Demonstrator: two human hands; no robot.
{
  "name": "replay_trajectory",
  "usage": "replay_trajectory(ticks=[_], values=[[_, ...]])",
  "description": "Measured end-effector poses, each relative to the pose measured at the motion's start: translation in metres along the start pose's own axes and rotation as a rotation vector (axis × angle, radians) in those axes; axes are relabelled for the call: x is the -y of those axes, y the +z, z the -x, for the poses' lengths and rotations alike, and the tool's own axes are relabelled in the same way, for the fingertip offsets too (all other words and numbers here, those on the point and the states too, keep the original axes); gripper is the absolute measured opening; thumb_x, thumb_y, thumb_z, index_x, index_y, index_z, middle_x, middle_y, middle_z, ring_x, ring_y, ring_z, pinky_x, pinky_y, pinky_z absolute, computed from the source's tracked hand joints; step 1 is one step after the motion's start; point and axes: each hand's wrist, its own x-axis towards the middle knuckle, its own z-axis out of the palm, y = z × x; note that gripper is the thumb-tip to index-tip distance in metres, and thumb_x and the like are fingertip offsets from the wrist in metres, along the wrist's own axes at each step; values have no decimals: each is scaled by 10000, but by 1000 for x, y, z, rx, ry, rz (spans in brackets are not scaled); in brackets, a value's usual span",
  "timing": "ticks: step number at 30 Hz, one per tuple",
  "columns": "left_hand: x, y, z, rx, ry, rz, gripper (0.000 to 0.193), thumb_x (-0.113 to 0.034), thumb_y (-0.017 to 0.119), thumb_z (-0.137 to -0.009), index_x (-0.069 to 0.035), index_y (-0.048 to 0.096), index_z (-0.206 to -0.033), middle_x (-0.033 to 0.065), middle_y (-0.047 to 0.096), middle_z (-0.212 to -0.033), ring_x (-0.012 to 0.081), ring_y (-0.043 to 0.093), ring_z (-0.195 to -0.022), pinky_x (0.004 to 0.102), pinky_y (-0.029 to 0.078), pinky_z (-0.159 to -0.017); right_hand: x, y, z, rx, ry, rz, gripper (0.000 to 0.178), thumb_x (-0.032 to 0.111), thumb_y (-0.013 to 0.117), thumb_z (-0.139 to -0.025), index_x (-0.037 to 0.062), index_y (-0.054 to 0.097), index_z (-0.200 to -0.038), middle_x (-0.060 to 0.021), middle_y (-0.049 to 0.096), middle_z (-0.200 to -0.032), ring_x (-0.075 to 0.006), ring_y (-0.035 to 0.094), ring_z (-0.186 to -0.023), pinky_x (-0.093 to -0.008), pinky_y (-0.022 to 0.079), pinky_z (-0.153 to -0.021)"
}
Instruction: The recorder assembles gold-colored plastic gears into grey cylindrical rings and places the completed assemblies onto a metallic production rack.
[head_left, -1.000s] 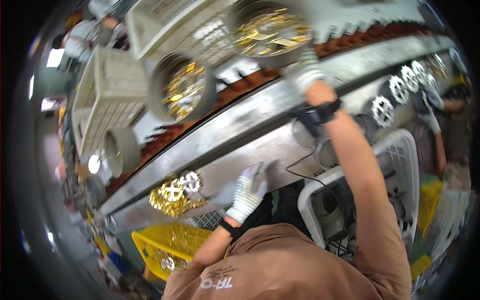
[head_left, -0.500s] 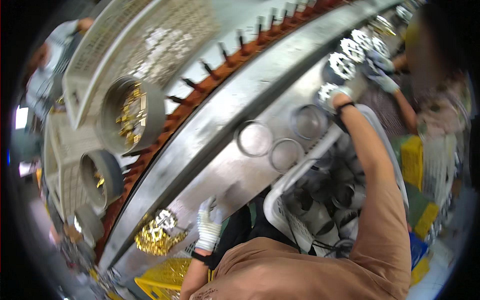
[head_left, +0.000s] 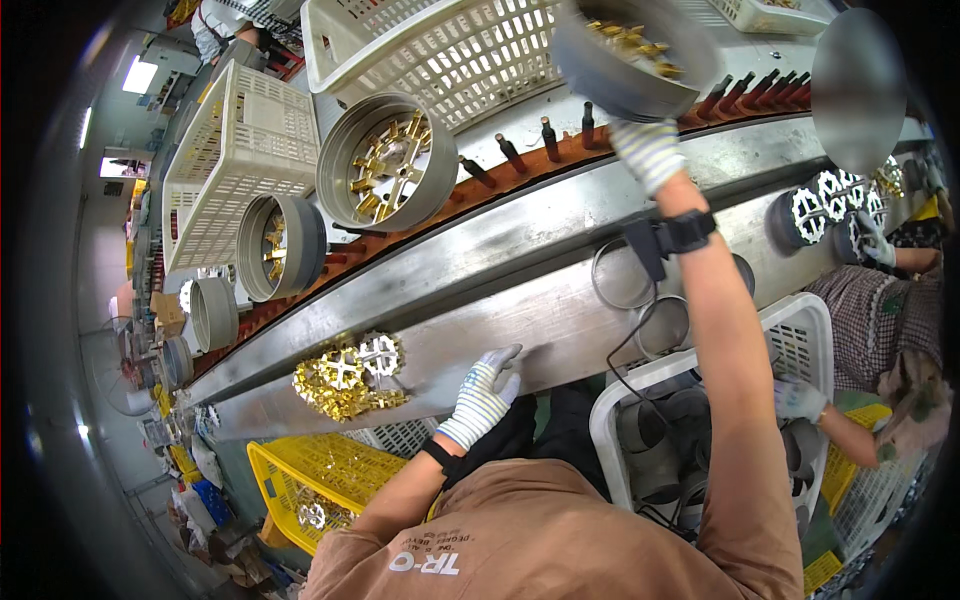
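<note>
My right hand (head_left: 648, 158), in a striped white glove, is raised over the pegged conveyor, its fingers closed at the lower rim of a tilted grey cylinder (head_left: 625, 85). Gold pieces lie inside this cylinder; motion blurs it, and my fingertips are partly hidden. My left hand (head_left: 482, 398), gloved too, rests at the near edge of the metal bench (head_left: 450, 335), fingers stretched out and holding nothing. To its left lies a pile of gold pieces (head_left: 345, 398) with white toothed discs (head_left: 380, 355) on it. Grey rings (head_left: 622, 275) lie on the bench below my right forearm.
Several grey cylinders (head_left: 335, 185) with gold pieces stand along the conveyor's pegs (head_left: 507, 152). White crates (head_left: 240, 165) are behind. A white crate (head_left: 605, 440) of grey cylinders and a yellow crate (head_left: 270, 480) flank me. A co-worker's gloved hand (head_left: 875, 242) touches toothed-disc cylinders at right.
My right hand has moved from the far-right bench to the conveyor, where the grey cylinder now shows with it. My left hand stays by the bench edge. The view has turned.
</note>
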Motion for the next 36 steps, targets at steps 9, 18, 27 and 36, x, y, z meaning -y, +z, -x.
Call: replay_trajectory(ticks=[9, 18, 27, 36], values=[[35, -11, 22, -107, 0, -88, 471, -4, 611, -857, -62, 587, -1325, 139, 648, -1146, 229, 638, -920, 354, 531, -847, 62, 6, -19, -110, 111, -948, 319, 209, 632, -841, 87, 691, -1130, -208, 687, -1120, -392, 664, -1020, -434, 538, -891], [88, 4, 26, -110, -215, 20, 408, -21, 571, -890, -12, 594, -1297, 147, 683, -1117, 197, 646, -953, 329, 525, -855, -221, 142, 155, 100, 574, 81, 213, 93, 576, -804, 99, 762, -909, -172, 727, -979, -316, 695, -951, -413, 541, -800], [35, 15, 6, -17, -211, -86, 358, -92, 630, -872, -39, 640, -1226, 163, 689, -1108, 286, 678, -995, 371, 538, -880, -285, 184, 219, 893, 710, -25, 353, 284, 515, -976, 125, 675, -1248, -105, 678, -1265, -280, 649, -1180, -459, 559, -873], [45, 2, 11, 10, -217, 28, 355, -110, 591, -925, -59, 621, -1275, 146, 678, -1146, 233, 668, -990, 333, 531, -885, -63, 19, 103, -271, 295, -1961, 414, 337, 446, -1064, 14, 538, -1305, -99, 552, -1303, -213, 517, -1259, -401, 399, -1124]])
